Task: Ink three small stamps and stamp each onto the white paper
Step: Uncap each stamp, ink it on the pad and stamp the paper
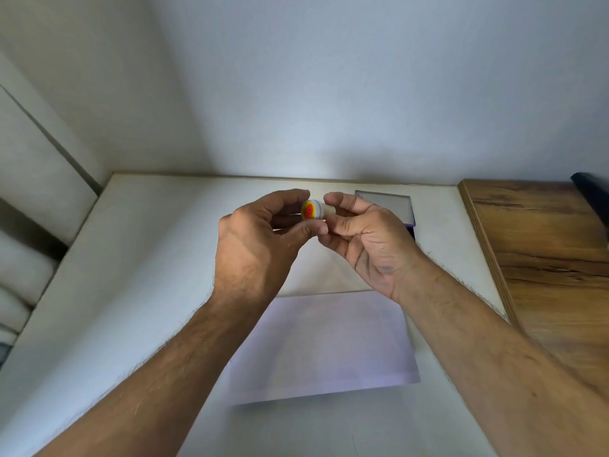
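One small stamp (pixel 314 210) is in view, held in the air above the far edge of the white paper (pixel 324 347) by both hands. The left hand (pixel 260 240) pinches the end bearing a yellow ring and red motif between thumb and fingertips; the right hand (pixel 365 230) curls its thumb and fingers round the pale barrel at the other end. The grip suggests a cap being pulled off or twisted, though the joint between the two parts is hidden by fingertips and that cannot be confirmed.

One sheet of white paper lies flat on the tabletop (pixel 138 275), directly below the hands. As far as the soft focus allows, its visible surface carries no stamped marks, so the work appears to be at or near its start: no impression made, three inkings and three pressings left to do. Part of the sheet is covered by the forearms.

One flat rectangular case (pixel 392 204), probably the ink pad or its lid, sits beyond the paper, just behind the right hand. Its inked face cannot be made out.

Two further stamps named in the task are not visible; they may lie behind the hands. A wood-grain board (pixel 540 258) adjoins the tabletop to the right of the paper.
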Demonstrator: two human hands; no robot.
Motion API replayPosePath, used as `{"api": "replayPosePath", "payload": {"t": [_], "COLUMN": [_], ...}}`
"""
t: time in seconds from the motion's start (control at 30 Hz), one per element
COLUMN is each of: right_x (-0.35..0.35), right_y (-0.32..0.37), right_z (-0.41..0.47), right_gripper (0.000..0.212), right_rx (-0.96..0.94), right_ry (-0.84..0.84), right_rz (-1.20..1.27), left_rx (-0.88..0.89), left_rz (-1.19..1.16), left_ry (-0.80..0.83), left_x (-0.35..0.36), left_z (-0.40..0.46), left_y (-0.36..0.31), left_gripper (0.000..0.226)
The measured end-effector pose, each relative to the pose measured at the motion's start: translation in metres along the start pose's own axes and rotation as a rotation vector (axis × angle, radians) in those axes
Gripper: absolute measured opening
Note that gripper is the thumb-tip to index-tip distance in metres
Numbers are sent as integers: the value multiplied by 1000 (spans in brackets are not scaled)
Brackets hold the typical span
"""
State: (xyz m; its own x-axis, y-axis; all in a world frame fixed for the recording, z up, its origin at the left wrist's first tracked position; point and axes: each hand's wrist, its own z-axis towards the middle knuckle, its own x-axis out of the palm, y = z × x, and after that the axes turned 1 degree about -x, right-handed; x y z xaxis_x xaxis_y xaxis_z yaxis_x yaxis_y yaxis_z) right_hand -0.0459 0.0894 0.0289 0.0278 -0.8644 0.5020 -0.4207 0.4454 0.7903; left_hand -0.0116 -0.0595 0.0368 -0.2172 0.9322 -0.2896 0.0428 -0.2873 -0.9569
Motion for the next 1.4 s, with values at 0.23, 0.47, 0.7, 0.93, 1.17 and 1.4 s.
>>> {"api": "replayPosePath", "payload": {"t": [0.23,0.47,0.7,0.93,1.17,1.4], "right_x": [0,-1,-4,1,-1,-9], "right_y": [-1,-4,4,5,6,20], "right_z": [0,1,-1,-5,-6,-11], "right_gripper": [20,18,20,23,28,20], "right_rx": [-87,-111,-74,-37,-53,-107], "right_ry": [-19,-78,-70,14,62,-74], "right_rz": [-89,-156,80,208,180,83], "left_rx": [-28,-41,-57,7,-4,-44], "left_rz": [-54,-71,-179,-288,-298,-359], "left_ry": [47,57,44,95,107,109], "left_x": [-3,-3,-9,-6,-4,-2], "left_z": [4,5,14,9,6,6], "left_y": [1,1,0,-4,-6,-5], "left_gripper": [30,27,24,27,27,26]}}
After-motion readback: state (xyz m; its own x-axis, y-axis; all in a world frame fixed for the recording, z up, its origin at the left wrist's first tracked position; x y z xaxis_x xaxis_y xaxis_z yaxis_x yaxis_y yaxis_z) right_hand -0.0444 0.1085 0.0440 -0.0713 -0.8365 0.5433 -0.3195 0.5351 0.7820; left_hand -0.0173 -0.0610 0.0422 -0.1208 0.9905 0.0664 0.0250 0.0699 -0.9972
